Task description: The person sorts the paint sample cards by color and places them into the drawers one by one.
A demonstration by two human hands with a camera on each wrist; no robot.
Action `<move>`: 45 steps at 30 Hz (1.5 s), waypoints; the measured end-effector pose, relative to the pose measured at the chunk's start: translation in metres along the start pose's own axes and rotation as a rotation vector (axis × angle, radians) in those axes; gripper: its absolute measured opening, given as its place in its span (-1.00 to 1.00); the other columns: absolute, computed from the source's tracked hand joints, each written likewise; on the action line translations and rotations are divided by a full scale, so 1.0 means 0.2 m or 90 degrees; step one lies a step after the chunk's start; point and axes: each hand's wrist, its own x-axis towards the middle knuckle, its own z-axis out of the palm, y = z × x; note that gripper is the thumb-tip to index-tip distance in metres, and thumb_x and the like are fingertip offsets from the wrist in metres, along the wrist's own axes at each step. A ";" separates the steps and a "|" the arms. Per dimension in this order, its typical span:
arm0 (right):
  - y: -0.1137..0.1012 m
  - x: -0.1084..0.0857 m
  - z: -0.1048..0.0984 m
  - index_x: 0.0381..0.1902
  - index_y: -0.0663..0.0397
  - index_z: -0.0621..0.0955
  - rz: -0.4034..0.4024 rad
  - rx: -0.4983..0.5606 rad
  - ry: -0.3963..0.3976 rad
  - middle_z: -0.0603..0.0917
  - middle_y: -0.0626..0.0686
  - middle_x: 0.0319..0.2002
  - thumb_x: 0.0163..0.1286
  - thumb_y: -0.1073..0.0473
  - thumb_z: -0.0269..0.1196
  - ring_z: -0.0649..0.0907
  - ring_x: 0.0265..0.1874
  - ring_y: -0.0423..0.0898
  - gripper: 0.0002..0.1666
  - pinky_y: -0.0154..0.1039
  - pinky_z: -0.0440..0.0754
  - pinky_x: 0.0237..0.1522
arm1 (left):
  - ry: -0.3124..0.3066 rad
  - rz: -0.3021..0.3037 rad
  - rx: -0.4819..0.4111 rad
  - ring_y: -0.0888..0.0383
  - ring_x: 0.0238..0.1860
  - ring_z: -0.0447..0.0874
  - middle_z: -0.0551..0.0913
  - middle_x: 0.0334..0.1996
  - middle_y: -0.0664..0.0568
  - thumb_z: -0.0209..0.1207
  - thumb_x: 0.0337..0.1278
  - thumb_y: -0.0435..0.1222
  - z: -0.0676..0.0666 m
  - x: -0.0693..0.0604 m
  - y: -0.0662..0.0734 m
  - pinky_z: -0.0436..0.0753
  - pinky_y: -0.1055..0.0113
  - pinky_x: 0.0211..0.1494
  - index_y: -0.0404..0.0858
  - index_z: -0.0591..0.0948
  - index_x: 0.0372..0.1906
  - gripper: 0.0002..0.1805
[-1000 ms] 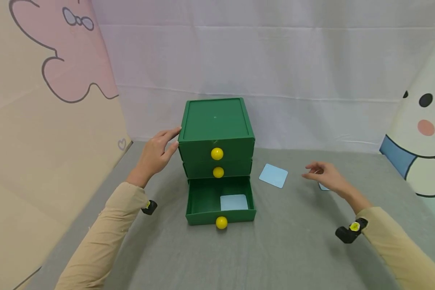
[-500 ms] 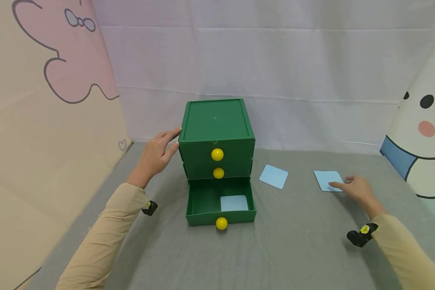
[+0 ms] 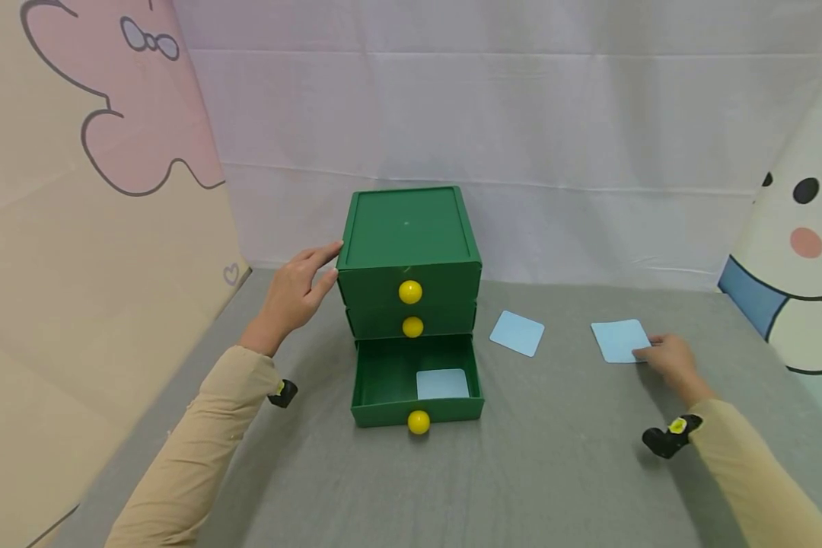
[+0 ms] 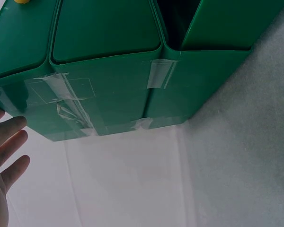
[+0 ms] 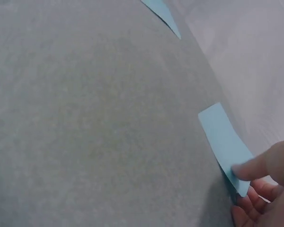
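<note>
A green drawer cabinet (image 3: 411,228) with yellow knobs stands in the middle, its bottom drawer (image 3: 383,373) pulled out. Inside that drawer lies a light blue card (image 3: 442,383). My left hand (image 3: 291,293) rests against the cabinet's upper left edge, fingers extended; the left wrist view shows its fingertips by the taped side wall. At the right, my right hand (image 3: 673,365) pinches the near right corner of another light blue card (image 3: 618,340), thumb on top and fingers beneath. In the right wrist view this card (image 5: 222,137) is lifted at the pinched edge.
A third light blue card (image 3: 517,333) lies on the grey cloth (image 3: 520,457) between the cabinet and my right hand. White fabric (image 3: 520,137) hangs behind. Printed cartoon panels stand at the left and right sides.
My right hand has moved rightward from above the card to its near right corner and now pinches it. The card has shifted slightly and lifted at that edge. My left hand has stayed put.
</note>
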 end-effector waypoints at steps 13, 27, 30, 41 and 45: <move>-0.01 0.00 -0.09 0.13 0.68 0.21 -0.060 0.126 -0.091 0.38 0.42 -0.12 0.20 0.41 -0.08 0.47 -0.43 -0.13 -0.45 -0.34 0.54 -0.44 | -0.003 -0.006 0.000 -0.07 0.14 0.39 0.46 0.13 -0.19 -0.15 0.36 -0.08 0.00 0.00 0.00 0.41 -0.03 0.09 -0.33 0.36 0.25 -0.48; -0.33 -0.28 -0.16 0.13 0.60 0.25 -0.254 0.095 -0.202 0.42 0.35 -0.07 0.38 0.34 -0.06 0.52 -0.22 -0.02 -0.54 -0.34 0.59 -0.22 | 0.003 0.003 0.003 -0.07 0.13 0.40 0.48 0.11 -0.19 -0.15 0.36 -0.08 0.01 0.00 -0.01 0.43 -0.02 0.07 -0.35 0.37 0.23 -0.48; -0.40 -0.34 -0.13 0.12 0.58 0.27 -0.284 0.115 -0.231 0.44 0.31 -0.10 0.38 0.35 -0.04 0.52 -0.24 -0.08 -0.56 -0.39 0.57 -0.26 | 0.004 0.003 0.000 -0.07 0.13 0.40 0.48 0.10 -0.19 -0.15 0.36 -0.08 0.01 0.00 -0.01 0.43 -0.03 0.06 -0.35 0.37 0.23 -0.48; -0.65 -0.51 0.06 -0.01 0.47 0.40 -0.334 0.148 -0.335 0.42 0.11 -0.35 0.30 0.40 0.00 0.46 -0.28 -0.05 -0.69 -0.19 0.56 -0.19 | 0.006 0.004 -0.001 -0.07 0.12 0.41 0.49 0.09 -0.19 -0.18 0.36 -0.05 0.01 0.00 -0.01 0.44 -0.03 0.05 -0.33 0.38 0.23 -0.46; -0.75 -0.54 0.16 -0.06 0.43 0.43 -0.355 0.157 -0.332 0.42 0.11 -0.38 0.29 0.40 0.01 0.47 -0.30 -0.02 -0.73 -0.22 0.57 -0.24 | 0.005 0.000 -0.002 -0.07 0.12 0.41 0.49 0.09 -0.19 -0.18 0.36 -0.05 0.01 0.00 -0.01 0.44 -0.04 0.04 -0.33 0.37 0.24 -0.46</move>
